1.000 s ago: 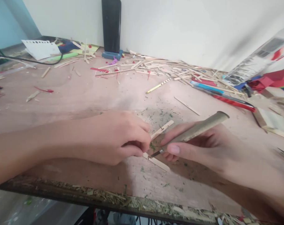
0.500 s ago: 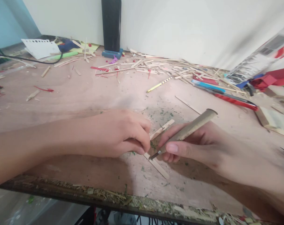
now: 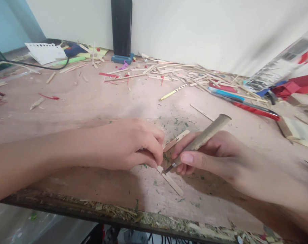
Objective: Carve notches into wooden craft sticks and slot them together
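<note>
My left hand (image 3: 141, 145) is closed, its fingertips pinching the upper end of a flat wooden craft stick (image 3: 173, 184) down on the table. My right hand (image 3: 210, 159) grips a carving knife (image 3: 203, 137) with a thick wooden handle, held slanted like a pen. Its short dark blade touches the stick just beyond my left fingertips, where a small notch or curl of wood shows. A second craft stick (image 3: 176, 140) with dark marks lies between the two hands, its lower end near green shavings. My left fingers hide part of the held stick.
Loose sticks (image 3: 169, 69) pile along the wall behind a black phone-like slab (image 3: 121, 28) on a blue stand (image 3: 122, 59). A red and black cutter (image 3: 257, 109) and a wood block (image 3: 297, 130) lie at right. Shavings (image 3: 154, 220) line the table's front edge.
The knife's handle has tipped slightly, its butt end shifting left, while the blade stays at the stick. My left hand keeps its hold. The whole view has shifted very slightly.
</note>
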Demonstrator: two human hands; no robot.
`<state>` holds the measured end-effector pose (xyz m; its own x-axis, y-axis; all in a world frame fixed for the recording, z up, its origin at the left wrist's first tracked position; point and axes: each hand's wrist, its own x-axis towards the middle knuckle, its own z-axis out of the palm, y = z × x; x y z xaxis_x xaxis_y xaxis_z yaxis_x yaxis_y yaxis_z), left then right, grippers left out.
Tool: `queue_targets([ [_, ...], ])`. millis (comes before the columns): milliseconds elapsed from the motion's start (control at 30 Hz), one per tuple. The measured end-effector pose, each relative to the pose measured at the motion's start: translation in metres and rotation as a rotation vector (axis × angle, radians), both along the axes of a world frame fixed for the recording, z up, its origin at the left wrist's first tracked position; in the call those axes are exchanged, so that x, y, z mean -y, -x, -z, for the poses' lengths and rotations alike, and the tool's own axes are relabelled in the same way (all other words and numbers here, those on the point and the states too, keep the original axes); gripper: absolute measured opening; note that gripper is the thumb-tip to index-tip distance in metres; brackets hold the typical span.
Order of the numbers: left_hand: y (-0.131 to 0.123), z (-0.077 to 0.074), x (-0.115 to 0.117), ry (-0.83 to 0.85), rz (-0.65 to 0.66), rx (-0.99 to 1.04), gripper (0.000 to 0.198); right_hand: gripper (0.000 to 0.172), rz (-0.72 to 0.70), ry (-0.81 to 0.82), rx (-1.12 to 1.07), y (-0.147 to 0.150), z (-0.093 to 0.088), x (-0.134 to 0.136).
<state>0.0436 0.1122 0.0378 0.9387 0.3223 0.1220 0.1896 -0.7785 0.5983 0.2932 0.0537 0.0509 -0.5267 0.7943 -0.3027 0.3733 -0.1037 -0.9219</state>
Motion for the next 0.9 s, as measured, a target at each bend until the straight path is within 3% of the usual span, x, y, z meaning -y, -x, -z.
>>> queue_targets([
  [900,0.0005,-0.0027,0.0018,-0.012,-0.001,0.000,0.021,0.017,0.007,-0.031,-0.010,-0.0027,-0.0014,0.0027],
])
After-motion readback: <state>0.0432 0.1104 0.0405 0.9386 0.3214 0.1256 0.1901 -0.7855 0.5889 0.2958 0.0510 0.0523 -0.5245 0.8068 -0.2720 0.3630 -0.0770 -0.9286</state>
